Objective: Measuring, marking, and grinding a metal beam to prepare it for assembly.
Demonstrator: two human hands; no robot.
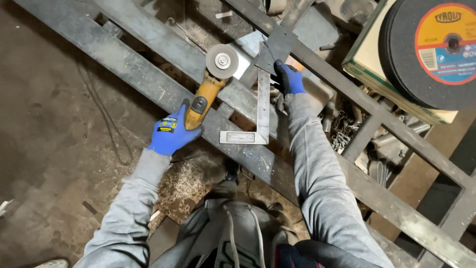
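Head view, looking down over your knees at a steel frame (148,79) laid across a dusty concrete floor (44,149).

Left hand (171,134), blue glove: fingers wrapped closed around the rear of the yellow angle grinder (203,99). The body runs up and away from your palm, and the grey disc (221,61) sits at the far end, well beyond your knuckles, facing the camera. The disc hangs over the gap between the frame bar and a small steel plate (245,47); contact with either cannot be confirmed from here.

Right hand (288,79), blue glove: closed down on the upper part of a steel try square (263,99), just where its long blade meets a dark triangular steel piece (277,47). Whether your fingers pinch the blade or only press it flat cannot be told. The blade runs from your grip back toward your body; its short ribbed stock lies at the near end, pointing toward your left hand, flat on the frame bar.

Arm pose: both forearms in grey sleeves, extended forward. Left arm angles in from the left, wrist straight. Right arm reaches further out, nearly straight, hand turned palm down.

Beyond your right hand: a box (396,84) with a large cutting disc (431,49) on top, and scrap metal pieces (347,129) under the frame.
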